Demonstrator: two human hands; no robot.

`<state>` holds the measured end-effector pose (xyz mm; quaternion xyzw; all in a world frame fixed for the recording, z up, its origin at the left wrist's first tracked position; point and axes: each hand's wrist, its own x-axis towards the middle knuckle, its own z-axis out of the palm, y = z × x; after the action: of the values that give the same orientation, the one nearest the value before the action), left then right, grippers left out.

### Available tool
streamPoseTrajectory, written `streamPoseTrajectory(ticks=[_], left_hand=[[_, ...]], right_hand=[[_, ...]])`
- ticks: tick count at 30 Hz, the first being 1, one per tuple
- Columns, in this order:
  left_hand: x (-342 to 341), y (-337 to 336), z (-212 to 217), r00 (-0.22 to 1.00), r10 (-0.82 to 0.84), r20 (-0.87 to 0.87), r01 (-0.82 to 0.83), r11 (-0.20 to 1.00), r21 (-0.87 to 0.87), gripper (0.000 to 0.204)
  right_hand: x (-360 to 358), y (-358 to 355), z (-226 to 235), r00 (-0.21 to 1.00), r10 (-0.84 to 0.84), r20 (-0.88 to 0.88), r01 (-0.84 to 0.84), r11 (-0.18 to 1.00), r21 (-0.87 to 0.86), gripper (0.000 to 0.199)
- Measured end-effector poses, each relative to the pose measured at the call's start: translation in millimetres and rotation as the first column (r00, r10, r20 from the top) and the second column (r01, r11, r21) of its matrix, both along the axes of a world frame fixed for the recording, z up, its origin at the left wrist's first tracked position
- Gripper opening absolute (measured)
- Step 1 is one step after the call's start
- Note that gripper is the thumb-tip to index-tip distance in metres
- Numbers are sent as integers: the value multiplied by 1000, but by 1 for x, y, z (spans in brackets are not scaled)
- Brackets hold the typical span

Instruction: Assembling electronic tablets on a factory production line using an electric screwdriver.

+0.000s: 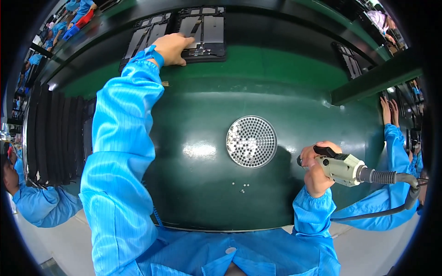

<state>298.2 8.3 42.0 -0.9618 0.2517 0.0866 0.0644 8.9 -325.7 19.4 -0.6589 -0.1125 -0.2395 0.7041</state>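
My left hand (172, 49) reaches to the far side of the bench and grips the near left corner of an open-backed tablet (212, 34), its thumb at the near edge. Grey panels and a dark strip show in the tablet. A second such tablet (146, 36) lies just left of it, partly behind my hand. On the right, my right hand (317, 168) is wrapped round a beige electric screwdriver (343, 168) with a black lever; its tip is hard to make out. Between my arms sits a round tray (252, 141) full of holes, with small bright pieces mostly in its left half.
Several tiny loose pieces (242, 187) lie on the green bench (198, 198) in front of the tray. Black slabs (53, 138) stand stacked at left. A green bar (373, 83) crosses at right, near another tablet (347, 60). The screwdriver's cable (410, 195) trails right. Co-workers sit both sides.
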Motion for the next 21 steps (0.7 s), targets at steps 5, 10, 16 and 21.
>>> streamPoseTrajectory(ticks=[5,10,16,21], left_hand=[[-10,-1,-27,883,-150,446,201,977,-69,56],[-22,14,-37,704,-64,707,136,990,-47,29],[-198,-13,-14,650,-65,757,133,991,-29,19],[-324,0,-19,819,-40,572,28,999,30,41]], right_hand=[[2,3,5,977,-152,-150,143,987,-69,39],[15,-3,24,984,-40,-176,27,997,-77,51],[13,-17,24,968,-54,-246,39,997,-63,48],[20,-3,27,966,2,-257,-7,1000,-18,47]])
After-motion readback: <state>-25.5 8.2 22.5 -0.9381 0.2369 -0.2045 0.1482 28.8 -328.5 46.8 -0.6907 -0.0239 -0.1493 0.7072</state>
